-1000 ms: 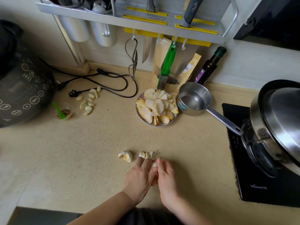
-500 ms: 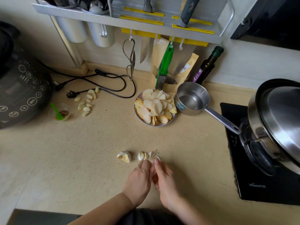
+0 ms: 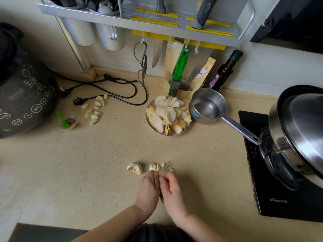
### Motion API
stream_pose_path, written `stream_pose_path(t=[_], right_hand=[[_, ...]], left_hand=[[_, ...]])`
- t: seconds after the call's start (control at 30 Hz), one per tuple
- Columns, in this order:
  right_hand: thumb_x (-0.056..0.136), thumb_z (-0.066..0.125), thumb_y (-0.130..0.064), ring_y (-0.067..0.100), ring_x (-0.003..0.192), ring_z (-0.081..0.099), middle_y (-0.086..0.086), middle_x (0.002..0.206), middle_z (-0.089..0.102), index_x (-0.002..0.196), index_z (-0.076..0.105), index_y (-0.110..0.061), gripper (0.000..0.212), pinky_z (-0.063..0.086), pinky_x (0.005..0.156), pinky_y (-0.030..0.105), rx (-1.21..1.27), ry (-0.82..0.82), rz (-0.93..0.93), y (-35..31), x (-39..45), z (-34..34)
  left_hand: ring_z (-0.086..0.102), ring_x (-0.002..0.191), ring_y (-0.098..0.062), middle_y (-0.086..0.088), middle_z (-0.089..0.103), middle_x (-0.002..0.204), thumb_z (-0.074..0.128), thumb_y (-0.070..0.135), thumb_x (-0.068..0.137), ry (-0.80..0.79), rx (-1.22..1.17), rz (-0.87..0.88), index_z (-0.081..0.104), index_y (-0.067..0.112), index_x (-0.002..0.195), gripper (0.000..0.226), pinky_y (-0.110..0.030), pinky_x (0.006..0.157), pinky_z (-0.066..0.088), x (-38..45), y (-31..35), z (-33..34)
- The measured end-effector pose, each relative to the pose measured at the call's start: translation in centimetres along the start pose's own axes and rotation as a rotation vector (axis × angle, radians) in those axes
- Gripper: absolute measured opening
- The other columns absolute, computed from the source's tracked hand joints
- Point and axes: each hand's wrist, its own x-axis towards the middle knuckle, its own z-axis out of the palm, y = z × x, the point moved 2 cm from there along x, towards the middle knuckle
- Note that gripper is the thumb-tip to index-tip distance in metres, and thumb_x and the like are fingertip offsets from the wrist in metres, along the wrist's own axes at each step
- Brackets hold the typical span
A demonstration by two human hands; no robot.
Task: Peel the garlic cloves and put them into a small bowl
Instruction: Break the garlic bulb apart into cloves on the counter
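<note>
- The left hand (image 3: pixel 147 190) and right hand (image 3: pixel 172 192) sit side by side on the counter (image 3: pixel 97 159), fingers pointing away from the person and meeting at the tips.
- The fingers of both hands are bent in toward each other; whether they pinch a clove cannot be told, since whatever lies between them is hidden.
- Just beyond the fingertips lies a broken garlic piece (image 3: pixel 152 167) with loose papery skins (image 3: pixel 166 167) beside it on the right.
- A second garlic chunk (image 3: pixel 134 168) lies a little to the left of that, apart from the hands.
- A scatter of peeled cloves (image 3: pixel 95 110) lies on the counter far back on the left, near a black plug (image 3: pixel 79 101) and its cable.
- A small clear cup (image 3: pixel 69 120) with a green spoon stands next to those cloves, by the dark cooker (image 3: pixel 22 95).
- A plate (image 3: pixel 167 116) of sliced fruit stands mid-counter, touching or just beside a steel saucepan (image 3: pixel 208 106).
- The saucepan's handle reaches toward the black stove (image 3: pixel 279 189), where a lidded wok (image 3: pixel 300 130) sits.
- A dark bottle (image 3: pixel 225 70) stands by the wall under the metal rack (image 3: pixel 139 16).
</note>
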Motion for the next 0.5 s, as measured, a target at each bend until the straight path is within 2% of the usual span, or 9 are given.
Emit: stream_pose_path(t=[0.07,0.1,0.17,0.23,0.3,0.43,0.5], right_hand=[[0.099,0.046,-0.016,0.008,0.048,0.043,-0.010,0.053,0.050,0.078,0.052,-0.032,0.027,0.038,0.049,0.030,-0.010,-0.015,0.021,-0.1,0.0,-0.1],[0.100,0.045,-0.016,0.006,0.049,0.045,-0.011,0.055,0.053,0.080,0.053,-0.034,0.028,0.039,0.050,0.028,-0.033,-0.002,0.023,-0.3,0.0,-0.2],[0.100,0.044,-0.018,0.008,0.059,0.055,-0.015,0.066,0.059,0.088,0.054,-0.033,0.021,0.045,0.059,0.026,-0.182,0.066,0.000,-0.3,0.2,-1.0],[0.099,0.044,-0.023,0.015,0.072,0.061,-0.015,0.077,0.062,0.096,0.056,-0.026,0.013,0.047,0.066,0.032,-0.386,0.146,-0.027,-0.3,0.4,-2.0],[0.098,0.046,-0.026,0.014,0.077,0.060,-0.014,0.086,0.063,0.099,0.057,-0.025,0.011,0.047,0.066,0.032,-0.468,0.200,-0.034,-0.1,0.5,-2.8],[0.095,0.054,-0.024,0.013,0.084,0.057,-0.005,0.104,0.061,0.109,0.058,-0.023,0.014,0.043,0.065,0.026,-0.557,0.233,0.018,0.3,1.0,-3.6],[0.093,0.056,-0.015,0.012,0.089,0.057,-0.003,0.116,0.054,0.116,0.059,-0.026,0.025,0.047,0.072,0.025,-0.597,0.212,0.027,0.4,1.1,-3.8]], left_hand=[[0.050,0.044,-0.005,0.005,0.054,0.053,0.039,0.018,0.101,0.003,0.004,0.018,0.049,0.017,0.070,0.033,-0.021,0.044,0.041,0.0,-0.2,0.0],[0.054,0.049,-0.008,0.006,0.056,0.058,0.042,0.020,0.100,0.000,0.025,0.044,0.052,0.016,0.074,0.028,-0.025,0.048,0.045,0.0,-0.2,0.0],[0.057,0.062,-0.013,0.009,0.058,0.075,0.049,0.030,0.096,0.003,0.149,0.128,0.059,0.019,0.092,0.015,-0.028,0.055,0.045,-0.1,-0.1,-0.2],[0.055,0.064,-0.009,0.010,0.057,0.087,0.051,0.045,0.091,0.000,0.345,0.200,0.056,0.029,0.120,0.034,-0.022,0.055,0.042,-0.4,-0.1,-0.5],[0.058,0.063,-0.009,0.007,0.061,0.095,0.050,0.052,0.089,0.009,0.451,0.245,0.050,0.031,0.132,0.048,-0.021,0.054,0.045,-0.5,-0.1,-1.1],[0.060,0.061,-0.019,-0.010,0.060,0.101,0.067,0.022,0.086,0.215,0.353,0.233,0.062,0.017,0.118,0.033,-0.025,0.049,0.046,0.3,-0.7,-3.8],[0.057,0.065,-0.021,-0.013,0.052,0.107,0.066,0.019,0.086,0.248,0.372,0.109,0.054,0.019,0.130,0.045,-0.027,0.051,0.048,1.1,-1.6,-4.9]])
